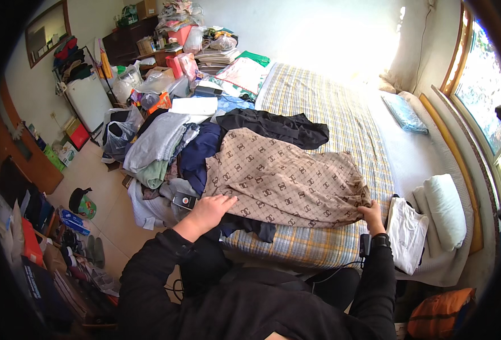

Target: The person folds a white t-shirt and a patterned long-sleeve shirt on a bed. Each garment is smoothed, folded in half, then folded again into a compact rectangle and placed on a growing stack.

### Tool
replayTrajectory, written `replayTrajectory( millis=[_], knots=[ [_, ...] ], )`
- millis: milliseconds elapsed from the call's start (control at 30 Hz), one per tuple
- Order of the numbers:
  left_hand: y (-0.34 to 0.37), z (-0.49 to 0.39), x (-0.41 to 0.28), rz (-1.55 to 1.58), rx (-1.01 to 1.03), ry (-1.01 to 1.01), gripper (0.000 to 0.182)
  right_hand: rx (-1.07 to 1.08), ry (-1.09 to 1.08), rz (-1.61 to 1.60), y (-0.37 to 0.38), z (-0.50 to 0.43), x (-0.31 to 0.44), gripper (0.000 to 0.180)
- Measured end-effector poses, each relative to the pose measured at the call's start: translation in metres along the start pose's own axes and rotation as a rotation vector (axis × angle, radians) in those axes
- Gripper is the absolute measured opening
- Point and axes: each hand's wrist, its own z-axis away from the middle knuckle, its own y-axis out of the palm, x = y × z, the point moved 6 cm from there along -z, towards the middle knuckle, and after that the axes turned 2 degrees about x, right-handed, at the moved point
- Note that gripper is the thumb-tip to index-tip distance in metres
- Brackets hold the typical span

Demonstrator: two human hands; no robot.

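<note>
A brown patterned garment (pixel 284 182) with a dark repeating monogram lies spread over the bed, its surface lightly wrinkled. At its near left corner my left hand (pixel 212 210) rests with the fingers on top of the cloth; the thumb is not clearly visible. My right hand (pixel 371 214) pinches the gathered edge at the garment's right end. Beyond it lies a crumpled black garment (pixel 293 127). Dark cloth (pixel 254 229) shows beneath the near edge. Close to my left hand is a small black device (pixel 185 199).
A checked quilt (pixel 318 89) covers the bed. Piled clothes (pixel 157 144) stand to the left, with plastic bags (pixel 120 129) beyond. On the right are a folded white shirt (pixel 407 233) and a pale rolled bundle (pixel 446 212). Slippers (pixel 95 250) lie on the floor.
</note>
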Motion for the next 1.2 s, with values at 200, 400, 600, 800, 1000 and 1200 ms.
replayTrajectory(
  millis=[200, 400, 600, 800, 1000, 1200],
  knots=[
    [-0.048, 0.021, -0.005, 0.092, 0.099, -0.012, 0.043, 0.018, -0.161, 0.016, -0.043, 0.054, 0.059, 0.038],
    [-0.022, 0.055, -0.029, 0.094, 0.228, 0.096, 0.037, 0.02, -0.025, 0.16, -0.053, 0.118, -0.009, 0.048],
    [-0.01, 0.044, -0.025, 0.278, 0.636, 0.02, 0.049, -0.135, -0.006, 0.867, -0.027, 0.134, 0.0, 0.087],
    [-0.024, -0.071, -0.005, 0.471, 0.516, -0.003, 0.041, 0.003, -0.232, 1.169, 0.069, 0.123, 0.047, 0.085],
    [0.026, -0.224, 0.036, 0.418, 0.192, -0.06, 0.022, 0.182, -0.497, 1.155, 0.129, 0.118, 0.018, 0.07],
    [0.106, -0.329, 0.063, 0.395, 0.116, -0.209, 0.016, 0.161, -0.532, 1.121, 0.126, 0.113, 0.01, 0.069]
  ],
)
